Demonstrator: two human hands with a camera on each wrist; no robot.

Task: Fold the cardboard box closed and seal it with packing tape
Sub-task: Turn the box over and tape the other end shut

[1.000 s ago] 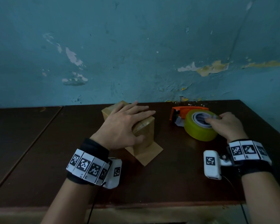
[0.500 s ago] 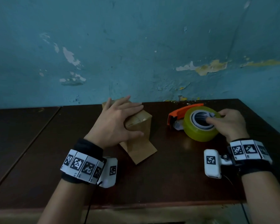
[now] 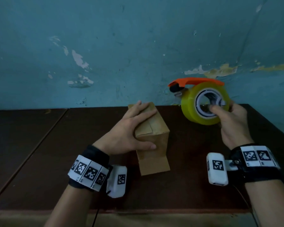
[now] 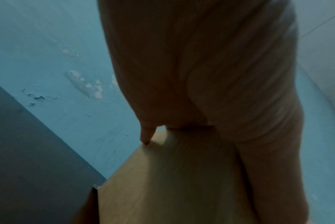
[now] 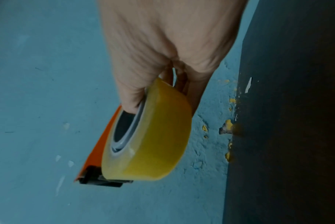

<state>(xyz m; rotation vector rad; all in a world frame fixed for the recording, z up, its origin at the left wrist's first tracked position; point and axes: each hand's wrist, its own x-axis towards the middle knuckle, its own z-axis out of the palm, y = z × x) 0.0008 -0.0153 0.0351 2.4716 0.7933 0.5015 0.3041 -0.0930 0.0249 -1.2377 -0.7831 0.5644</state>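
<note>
A small brown cardboard box [image 3: 152,154] stands on the dark wooden table [image 3: 88,145], its top flaps folded down. One loose flap [image 3: 154,167] lies flat on the table at its near side. My left hand [image 3: 126,133] rests on the box top with straight fingers, thumb laid along the near face. In the left wrist view the palm [image 4: 201,75] covers the box [image 4: 162,189]. My right hand [image 3: 233,126] holds a yellow tape roll [image 3: 192,112] in an orange dispenser [image 3: 195,81] in the air, right of the box. The thumb is in the core, and the fingers are behind the roll [image 5: 158,136].
A blue wall [image 3: 138,46] with peeling paint stands right behind the table. A seam [image 3: 39,141] splits the tabletop left of the box. The table's front edge [image 3: 138,210] runs just under my wrists.
My right hand has lifted the tape dispenser off the table and raised it. The box has turned under my left hand, which has stayed on top.
</note>
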